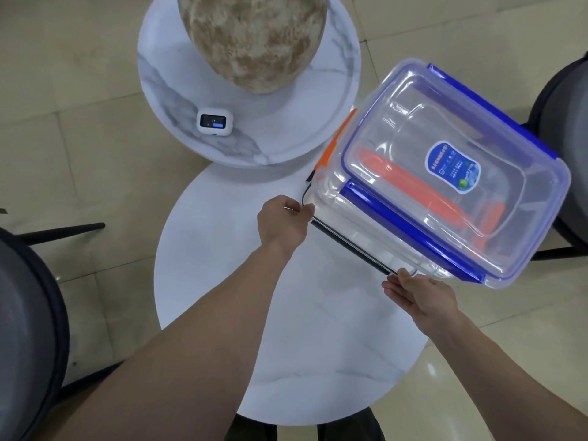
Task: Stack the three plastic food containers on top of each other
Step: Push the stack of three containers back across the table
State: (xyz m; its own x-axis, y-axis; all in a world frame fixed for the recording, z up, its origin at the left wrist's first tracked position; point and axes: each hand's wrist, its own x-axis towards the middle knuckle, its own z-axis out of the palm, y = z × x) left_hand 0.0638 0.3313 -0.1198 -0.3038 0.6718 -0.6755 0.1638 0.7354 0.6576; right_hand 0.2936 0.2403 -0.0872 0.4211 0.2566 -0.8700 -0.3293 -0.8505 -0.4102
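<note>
The top container (451, 173), clear with blue clips, carries an oval blue label (452, 167) on its lid (the print is too small to read); it sits on a clear container with orange clips (337, 144), and that on a clear one with a black rim (346, 240); all three look empty. The stack rests at the right edge of the near white round table (254, 313), overhanging it to the right. The left hand (283, 224) pinches the stack's near-left corner at the black rim, fingers curled; the right hand (420, 297) lies flat and spread, palm up, fingertips touching the near-right corner. On the far marbled table (165, 90) a small white device (214, 121) shows "17" on its screen, near a mottled vase (251, 39).
</note>
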